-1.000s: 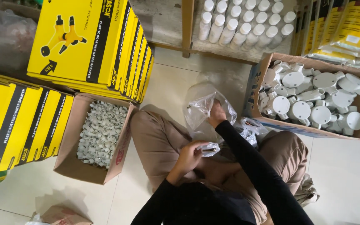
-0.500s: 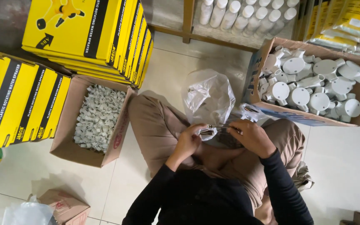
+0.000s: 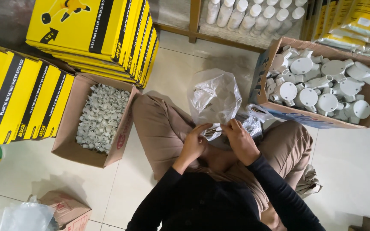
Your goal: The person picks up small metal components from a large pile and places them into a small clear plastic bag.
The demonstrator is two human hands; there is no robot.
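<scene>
While you sit cross-legged on the tiled floor, your left hand and your right hand meet over your lap, fingertips pinched together on the mouth of a clear plastic bag. Both hands are closed around the crumpled film, the left from its near side, the right just beside it, thumbs nearly touching. What lies inside the bag is too blurred by the shiny plastic to tell. The bag stands up from your fingers and leans away from you, its puffed top resting between your knees. More crinkled plastic bunches just beyond your right hand, against your trouser leg. Past that knee, an open cardboard box holds grey-white round plastic fittings piled loosely. Beside your left knee, touching your trousers, a second open carton is filled with small pale clips. Stacks of yellow-and-black flat boxes rise beyond that carton and along the floor's left edge.
</scene>
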